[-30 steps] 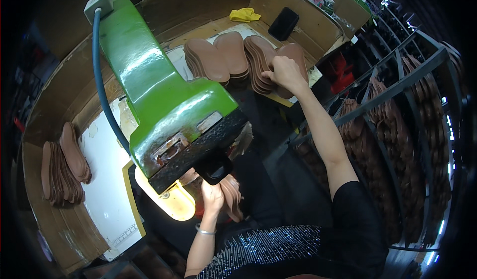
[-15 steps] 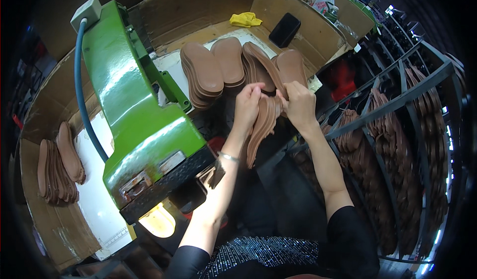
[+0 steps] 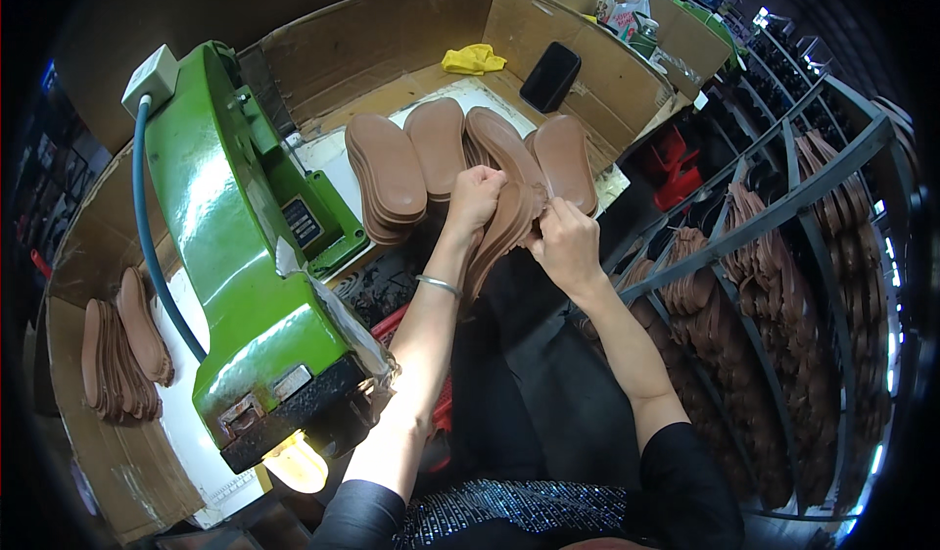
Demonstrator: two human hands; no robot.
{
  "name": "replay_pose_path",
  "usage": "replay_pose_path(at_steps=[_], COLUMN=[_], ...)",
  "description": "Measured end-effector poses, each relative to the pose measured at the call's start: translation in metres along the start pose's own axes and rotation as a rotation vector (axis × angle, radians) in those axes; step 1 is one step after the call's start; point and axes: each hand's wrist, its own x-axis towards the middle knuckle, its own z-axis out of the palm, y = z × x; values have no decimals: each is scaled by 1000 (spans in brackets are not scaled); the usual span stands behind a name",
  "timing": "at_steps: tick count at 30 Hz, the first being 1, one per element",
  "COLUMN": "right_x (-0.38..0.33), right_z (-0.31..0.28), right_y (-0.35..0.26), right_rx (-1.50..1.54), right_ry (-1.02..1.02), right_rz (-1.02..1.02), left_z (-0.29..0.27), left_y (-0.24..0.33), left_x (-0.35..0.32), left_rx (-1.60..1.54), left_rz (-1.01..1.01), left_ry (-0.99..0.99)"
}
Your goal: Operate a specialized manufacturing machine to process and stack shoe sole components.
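Item: bundle of brown shoe insoles [image 3: 501, 233], ragged along one edge, held slanting between both hands at the near side of the bench [image 3: 328, 161]. Clock positions below read from this bundle.

Left hand [image 3: 477, 198]: at 11 o'clock, fingers curled in, gripping the bundle's upper left side; silver bracelet [image 3: 438, 284] on the wrist.

Right hand [image 3: 569, 240]: at 3 o'clock, fingers bent and nearly closed, pinching the ragged edge.

Insole piles, on the bench: left pile [image 3: 389, 166], 10 o'clock; second pile [image 3: 435, 139], 11; third pile [image 3: 499, 141], 12, just behind the hands, its contact with the bundle unclear; right pile [image 3: 565, 161], 1.

Yellow cloth [image 3: 474, 59]: 12 o'clock, beyond the piles. Black rectangular object [image 3: 551, 77]: between 12 and 1, leaning on the cardboard wall [image 3: 597, 65].

Green machine [image 3: 235, 246]: 9 o'clock, blue cable [image 3: 143, 192] along its outer side; lit yellowish part [image 3: 296, 464] beneath its head.

Far insole group [image 3: 119, 359]: between 8 and 9, well apart.

Metal rack [image 3: 754, 239]: 3 o'clock, brown pieces hanging in clusters.
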Motion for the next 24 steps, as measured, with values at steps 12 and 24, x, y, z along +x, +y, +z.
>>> replay_pose_path(at_steps=[12, 24], right_x=[13, 30], right_z=[17, 43], right_y=[2, -5], right_rx=[-24, -49], right_ry=[128, 72], right_rz=[80, 122], left_z=[-11, -88], left_y=[-2, -67], left_x=[-51, -206], left_rx=[-55, 246], left_rz=[-85, 127], left_ry=[70, 543])
